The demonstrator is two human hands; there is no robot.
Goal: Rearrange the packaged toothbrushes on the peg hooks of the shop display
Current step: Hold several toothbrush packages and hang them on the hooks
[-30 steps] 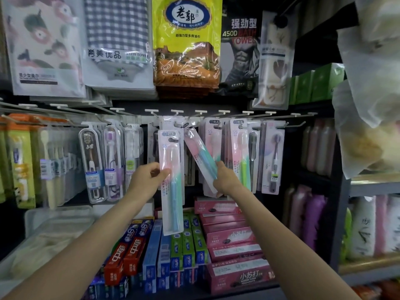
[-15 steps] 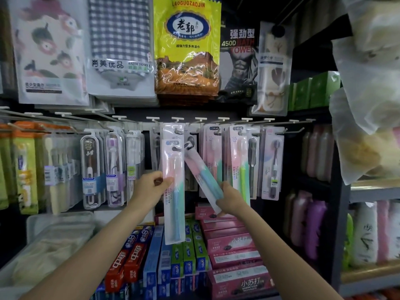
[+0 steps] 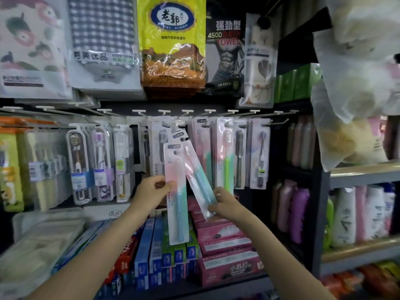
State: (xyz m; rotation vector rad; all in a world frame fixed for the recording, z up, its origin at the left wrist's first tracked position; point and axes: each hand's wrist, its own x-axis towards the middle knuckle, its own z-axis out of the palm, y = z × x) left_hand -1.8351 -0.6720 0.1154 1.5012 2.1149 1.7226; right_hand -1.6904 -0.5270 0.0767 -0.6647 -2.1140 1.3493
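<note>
Left hand (image 3: 151, 191) pinches upright pink-and-teal carded toothbrush pack (image 3: 176, 191); right hand (image 3: 225, 205) grips tilted matching pack (image 3: 195, 172) — top at eleven o'clock, may miss white peg hook (image 3: 184, 118).

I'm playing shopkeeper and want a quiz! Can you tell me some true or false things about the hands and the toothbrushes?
1. Each hand holds a toothbrush pack. True: the left hand grips the upright pack, and the right hand grips the tilted pack.
2. The right hand's pack hangs straight down. False: it leans, top to the left.
3. The upright pack's brush handle is blue-green at the bottom. True.
4. The yellow bag hangs below the toothbrushes. False: it hangs above them.
5. The boxes under the right hand are green. False: they are pink.
</note>
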